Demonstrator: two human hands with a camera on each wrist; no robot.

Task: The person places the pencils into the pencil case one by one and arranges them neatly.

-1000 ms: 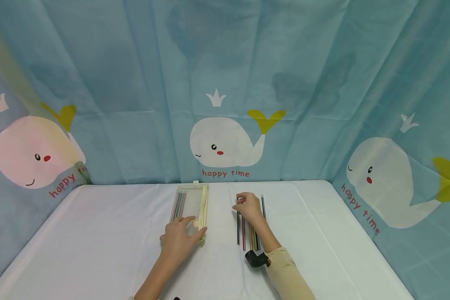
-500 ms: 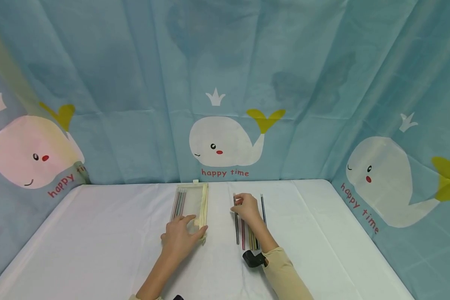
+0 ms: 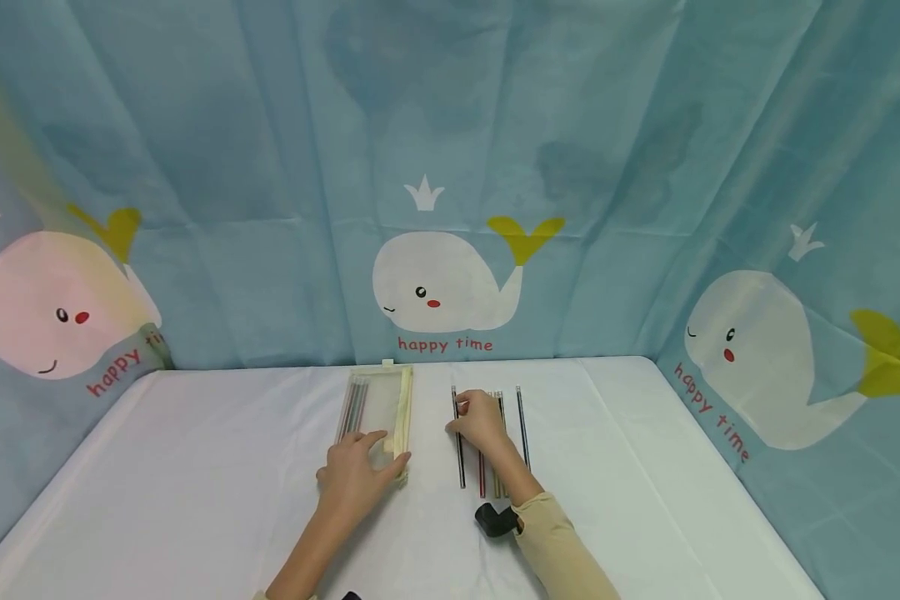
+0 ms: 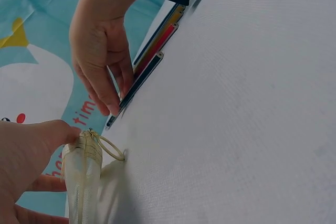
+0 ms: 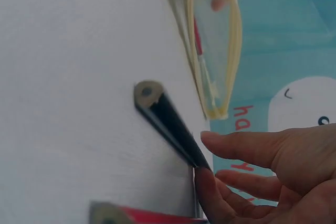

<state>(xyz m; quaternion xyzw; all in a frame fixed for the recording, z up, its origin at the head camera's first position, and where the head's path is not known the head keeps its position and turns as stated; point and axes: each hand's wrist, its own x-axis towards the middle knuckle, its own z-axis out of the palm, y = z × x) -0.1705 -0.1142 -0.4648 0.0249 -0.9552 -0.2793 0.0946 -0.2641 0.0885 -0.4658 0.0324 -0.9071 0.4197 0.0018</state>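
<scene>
- In the head view, the left hand [image 3: 354,475] covers the lower part of the zip pouch [image 3: 405,400] and the lower ends of the stored pencils [image 3: 357,404], too blurred behind the mesh to count.
- The right hand [image 3: 482,421] and its forearm hide stretches of the dark pencil [image 3: 461,458], the red pencil [image 3: 482,479] and the yellow pencil [image 3: 497,485].
- A black object [image 3: 352,596] barely enters at the bottom edge; its shape cannot be told.
- The right-side whale's tail [image 3: 888,358] is cut by the right edge.
- In the left wrist view, the bottom edge crops the pouch.
- In the right wrist view, the near end of the red pencil is blurred.
</scene>
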